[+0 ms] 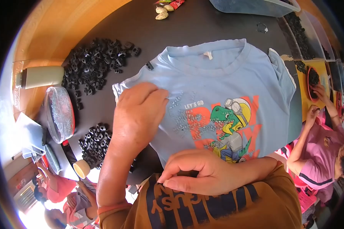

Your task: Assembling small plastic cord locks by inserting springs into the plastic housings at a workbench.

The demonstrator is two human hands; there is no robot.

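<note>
A light blue T-shirt [225, 76] with a cartoon dinosaur print lies spread on the dark table. Many tiny silvery pieces [185, 122], which look like little springs, are scattered over its front. My left hand [139, 110] rests over the shirt's left side, beside these pieces. Its fingers are bent and together, with the tips turned down out of sight. Close to my body, at the shirt's lower edge, my right hand [202, 171] is closed in a pinch, thumb against curled fingers. Whatever it holds is too small to name. One small black plastic piece [149, 66] lies near the shirt's collar.
Piles of small black toothed plastic pieces [97, 63] lie on the left. Near them stand a round clear container [60, 114] of silvery bits and a yellowish cup [81, 168]. Peanuts [161, 14] and a blue bin [252, 8] are at the back. Other people work at both sides.
</note>
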